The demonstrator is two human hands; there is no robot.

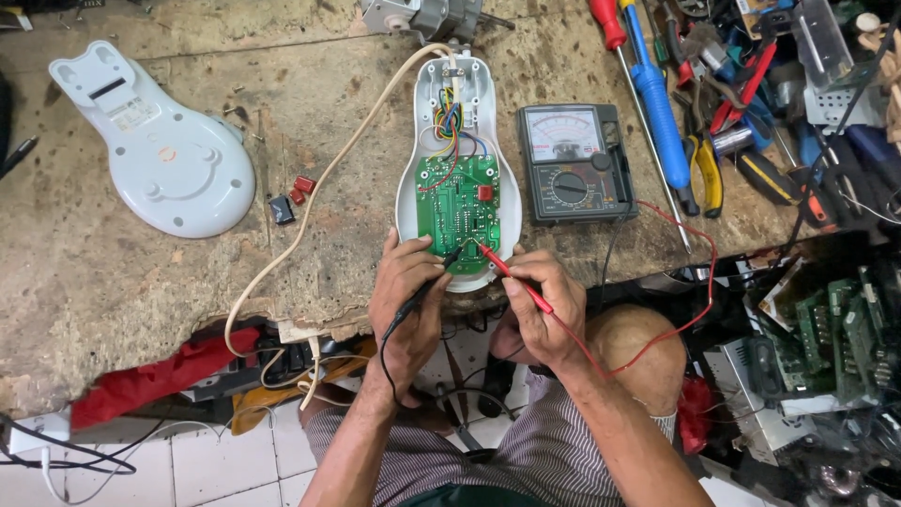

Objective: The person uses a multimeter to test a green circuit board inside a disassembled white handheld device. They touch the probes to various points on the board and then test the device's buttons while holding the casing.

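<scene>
Head view, looking down at my workbench [141,282], worn and pitted, tiled floor below its near edge.

My left hand [405,305] is closed in a pinch on the black probe [424,289]; its tip lies on the lower part of the green circuit board [458,204]. The probe's black lead drops past my wrist.

My right hand [542,314] is pinched on the red probe [514,279], thumb and fingers closed along its shaft. Its tip touches the board just right of the black tip; the 2 tips sit close together but apart. The red lead [690,282] loops off to the right and back up toward the meter.

The board sits inside an open white housing [409,192], pear-shaped, narrow end away from me, at the near edge of the bench between my hands. Coloured wires [450,127] run from the board up into the narrow end. A cream cable [310,202] leaves the top of the housing and curves left and down off the bench.

Analog multimeter [574,161] just right of the housing, dial face up; I cannot read the needle.

Matching white cover [155,145] lies well apart at far left. 2 small red parts [302,188] and a dark one lie between cover and housing.

Blue-handled tool [657,103], pliers and screwdrivers crowd the right end. Red cloth [160,376] hangs under the bench at left.
</scene>
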